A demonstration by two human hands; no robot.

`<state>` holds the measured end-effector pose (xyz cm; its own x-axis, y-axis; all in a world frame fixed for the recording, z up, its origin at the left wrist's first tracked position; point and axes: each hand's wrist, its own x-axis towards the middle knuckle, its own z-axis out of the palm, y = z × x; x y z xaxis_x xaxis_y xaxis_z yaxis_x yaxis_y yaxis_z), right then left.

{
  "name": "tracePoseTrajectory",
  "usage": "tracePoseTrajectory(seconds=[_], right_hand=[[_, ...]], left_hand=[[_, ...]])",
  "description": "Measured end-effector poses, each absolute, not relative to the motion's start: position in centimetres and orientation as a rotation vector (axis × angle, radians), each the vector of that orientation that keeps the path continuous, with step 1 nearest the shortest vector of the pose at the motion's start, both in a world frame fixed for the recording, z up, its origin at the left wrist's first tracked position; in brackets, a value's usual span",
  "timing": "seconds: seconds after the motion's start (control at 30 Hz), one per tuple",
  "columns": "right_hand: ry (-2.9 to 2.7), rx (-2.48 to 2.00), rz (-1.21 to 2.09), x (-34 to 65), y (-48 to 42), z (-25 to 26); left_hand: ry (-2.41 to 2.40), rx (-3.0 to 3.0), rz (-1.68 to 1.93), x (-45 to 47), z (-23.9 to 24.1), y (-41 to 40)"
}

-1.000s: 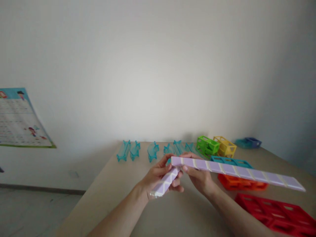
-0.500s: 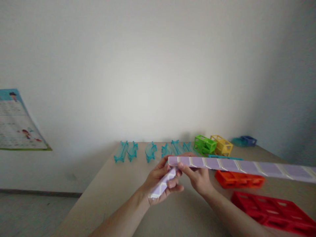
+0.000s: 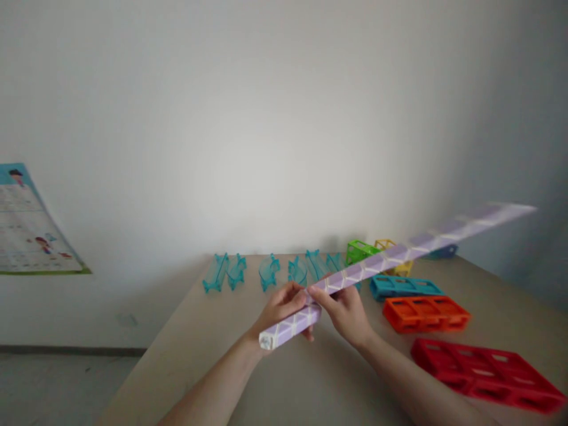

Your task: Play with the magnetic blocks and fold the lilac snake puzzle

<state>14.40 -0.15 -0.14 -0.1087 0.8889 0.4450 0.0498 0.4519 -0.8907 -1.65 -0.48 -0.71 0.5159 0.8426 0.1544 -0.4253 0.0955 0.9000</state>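
Note:
A long purple twisty snake puzzle (image 3: 368,267) with whitish seams is held above the table. Its long section slants up to the right, the far end blurred. A short section toward me ends in a whitish face with a round mark. My left hand (image 3: 281,309) is closed around the short section near the bend. Pinching the long section just right of the bend is my right hand (image 3: 348,310), thumb on top. Fingers partly hide the joint between the two sections.
Several translucent blue pieces (image 3: 268,272) line the table's (image 3: 186,349) back edge. Green (image 3: 360,252) and yellow (image 3: 403,267) frames stand at the back right. Nearer lie a blue frame (image 3: 408,286), an orange frame (image 3: 426,313) and a red frame (image 3: 488,370). A poster (image 3: 31,225) hangs left.
The snake puzzle's long section has swung from nearly level to slanting up toward the back right. Its short section has turned, now showing its end face. Both hands keep hold.

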Motion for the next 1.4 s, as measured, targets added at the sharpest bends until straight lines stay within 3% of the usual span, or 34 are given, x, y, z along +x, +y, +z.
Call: tracePoseTrajectory(seconds=[0.3,0.53,0.9,1.1,1.4], right_hand=[[-1.462,-0.687,1.003,13.9,-0.6,-0.1],[-1.677,-0.644,0.672,14.4,-0.7,-0.7],[-1.842,-0.508,0.544,14.7,-0.8,0.3],[-1.55,-0.642,0.84,14.3,-0.3,-0.8],[-1.023,-0.448,1.339,13.8,0.1,-0.6]], left_hand=[[0.652,1.249,1.118,-1.6,-0.5,-0.5],[0.7,1.179,1.267,-0.3,-0.8,-1.2],[0.94,1.112,1.529,0.2,-1.5,-0.7],[0.738,1.045,1.592,-0.3,-0.6,-0.8],[0.584,1.256,1.597,-0.3,-0.8,-1.5]])
